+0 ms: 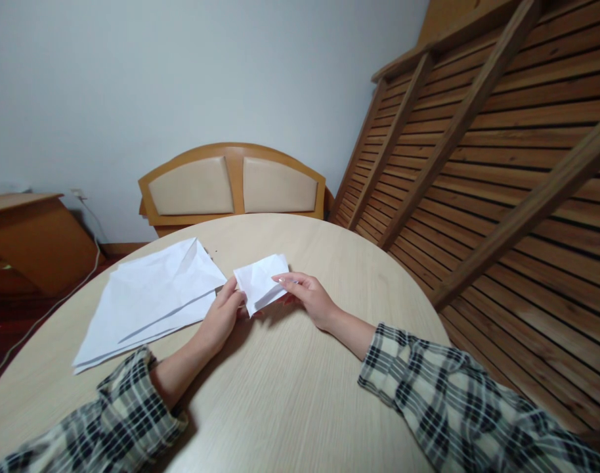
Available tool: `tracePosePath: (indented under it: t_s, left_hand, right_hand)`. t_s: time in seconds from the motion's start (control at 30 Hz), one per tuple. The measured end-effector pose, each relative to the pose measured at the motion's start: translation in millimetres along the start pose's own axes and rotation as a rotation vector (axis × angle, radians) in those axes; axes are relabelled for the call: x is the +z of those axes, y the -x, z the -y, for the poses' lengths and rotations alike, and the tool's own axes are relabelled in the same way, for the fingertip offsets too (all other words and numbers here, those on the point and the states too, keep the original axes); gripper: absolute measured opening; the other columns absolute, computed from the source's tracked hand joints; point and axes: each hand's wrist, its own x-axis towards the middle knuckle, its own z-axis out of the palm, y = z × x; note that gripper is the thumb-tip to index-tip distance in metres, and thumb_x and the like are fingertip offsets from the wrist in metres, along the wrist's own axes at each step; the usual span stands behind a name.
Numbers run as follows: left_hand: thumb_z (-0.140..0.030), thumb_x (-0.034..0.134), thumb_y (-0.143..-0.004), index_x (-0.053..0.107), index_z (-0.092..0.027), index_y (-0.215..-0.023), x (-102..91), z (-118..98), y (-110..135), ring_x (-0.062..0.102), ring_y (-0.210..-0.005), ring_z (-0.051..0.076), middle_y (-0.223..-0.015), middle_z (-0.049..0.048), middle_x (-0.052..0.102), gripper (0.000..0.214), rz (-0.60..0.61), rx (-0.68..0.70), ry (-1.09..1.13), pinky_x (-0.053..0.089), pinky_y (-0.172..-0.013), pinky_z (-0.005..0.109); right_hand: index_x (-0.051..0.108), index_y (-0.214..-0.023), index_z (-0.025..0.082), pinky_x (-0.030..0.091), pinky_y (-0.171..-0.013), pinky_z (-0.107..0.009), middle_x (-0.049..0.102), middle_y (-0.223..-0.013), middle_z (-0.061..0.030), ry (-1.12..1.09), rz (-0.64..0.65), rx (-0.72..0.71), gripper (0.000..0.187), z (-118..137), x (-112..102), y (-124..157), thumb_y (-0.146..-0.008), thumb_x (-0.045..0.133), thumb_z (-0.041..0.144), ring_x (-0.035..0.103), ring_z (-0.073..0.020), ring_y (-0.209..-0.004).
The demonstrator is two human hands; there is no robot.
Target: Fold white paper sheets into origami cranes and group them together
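A small folded piece of white paper (260, 279) is held just above the round table, between my two hands. My left hand (224, 315) grips its left edge, with the thumb along the near side and the other fingers partly hidden beneath. On the right edge, my right hand (310, 297) pinches the paper, thumb and forefinger on top. Several larger sheets of white paper (150, 295) lie in a loose stack to the left, creased, with one corner folded over near the top. My left hand is close to the stack's right edge.
The round wooden table (300, 387) fills the lower middle. Behind it stands a headboard (235, 174) with cream panels against a pale wall. A slatted wooden frame (501, 177) leans on the right. At left are a wooden desk (39, 243) and a white cable (58, 303).
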Motion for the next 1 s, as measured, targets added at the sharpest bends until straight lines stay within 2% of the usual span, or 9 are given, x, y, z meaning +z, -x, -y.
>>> tracePosePath:
  t_s: [0.1,0.17,0.23,0.33,0.43,0.6,0.73,0.87,1.0]
  left_hand:
    - [-0.026,0.061,-0.078,0.038,-0.022,-0.14,-1.8,1,-1,0.062,-0.08,0.016,-0.105,0.0065,0.064,0.066,-0.066,0.053,-0.057,0.05,-0.061,0.024]
    - [-0.027,0.063,-0.077,0.03,-0.023,-0.144,-5.4,3,-4,0.061,-0.1,0.021,-0.12,0.0112,0.059,0.076,-0.112,0.138,-0.113,0.053,-0.074,0.03]
    - [-0.03,0.065,-0.077,0.036,-0.024,-0.141,-10.6,6,-8,0.051,-0.12,0.026,-0.135,0.0136,0.049,0.071,-0.144,0.243,-0.247,0.05,-0.09,0.039]
    - [-0.028,0.063,-0.079,0.057,-0.023,-0.122,-18.0,6,-12,0.044,-0.127,0.03,-0.132,0.012,0.049,0.044,-0.124,0.376,-0.489,0.043,-0.1,0.047]
    - [-0.019,0.059,-0.08,0.067,-0.022,-0.105,-21.3,6,-12,0.048,-0.122,0.03,-0.121,0.0106,0.055,0.027,-0.061,0.451,-0.679,0.037,-0.104,0.052]
    - [-0.013,0.059,-0.078,0.068,-0.024,-0.104,-20.8,9,-9,0.053,-0.116,0.029,-0.123,0.0094,0.059,0.03,0.025,0.5,-0.866,0.039,-0.1,0.052]
    - [-0.016,0.058,-0.08,0.066,-0.023,-0.102,-21.2,12,-9,0.057,-0.106,0.028,-0.109,0.0083,0.067,0.024,0.093,0.509,-0.876,0.042,-0.094,0.047]
    - [-0.018,0.056,-0.081,0.066,-0.022,-0.1,-22.2,12,-10,0.06,-0.099,0.029,-0.102,0.0089,0.07,0.022,0.102,0.445,-0.872,0.044,-0.089,0.045]
    - [-0.014,0.054,-0.078,0.065,-0.021,-0.098,-20.0,10,-10,0.062,-0.096,0.028,-0.099,0.0084,0.07,0.024,0.082,0.405,-0.858,0.045,-0.087,0.043]
  right_hand:
    - [0.076,-0.092,0.022,0.047,-0.066,-0.027,0.07,-0.091,-0.0047,-0.01,-0.023,0.011,0.031,1,-1,-1,-0.072,0.073,0.045,0.059,-0.0144,-0.076]
    - [0.076,-0.091,0.021,0.047,-0.065,-0.027,0.07,-0.088,-0.0042,-0.022,-0.018,0.019,0.031,2,-1,-1,-0.071,0.073,0.046,0.059,-0.0141,-0.074]
    - [0.076,-0.089,0.021,0.047,-0.066,-0.028,0.069,-0.087,-0.0038,-0.024,0.001,0.012,0.03,2,-1,-1,-0.071,0.073,0.046,0.059,-0.014,-0.074]
    - [0.076,-0.087,0.02,0.046,-0.068,-0.029,0.068,-0.084,-0.0032,0.008,0.046,-0.007,0.029,1,-1,0,-0.072,0.073,0.045,0.058,-0.0136,-0.072]
    - [0.075,-0.089,0.019,0.046,-0.07,-0.029,0.068,-0.081,-0.0031,0.078,0.106,-0.01,0.03,1,-4,0,-0.074,0.071,0.045,0.058,-0.0134,-0.071]
    - [0.075,-0.091,0.019,0.045,-0.076,-0.032,0.071,-0.086,-0.0053,0.319,0.224,-0.079,0.029,3,-10,-2,-0.081,0.065,0.044,0.06,-0.0164,-0.078]
    - [0.074,-0.094,0.019,0.045,-0.075,-0.032,0.072,-0.093,-0.0058,0.515,0.262,-0.153,0.026,5,-14,-2,-0.082,0.064,0.04,0.061,-0.0171,-0.081]
    - [0.073,-0.101,0.02,0.045,-0.074,-0.03,0.073,-0.096,-0.005,0.635,0.293,-0.183,0.029,4,-18,-2,-0.078,0.07,0.036,0.061,-0.0166,-0.081]
    - [0.071,-0.106,0.022,0.045,-0.075,-0.029,0.073,-0.1,-0.0038,0.773,0.274,-0.244,0.03,2,-21,-3,-0.077,0.065,0.019,0.062,-0.0151,-0.08]
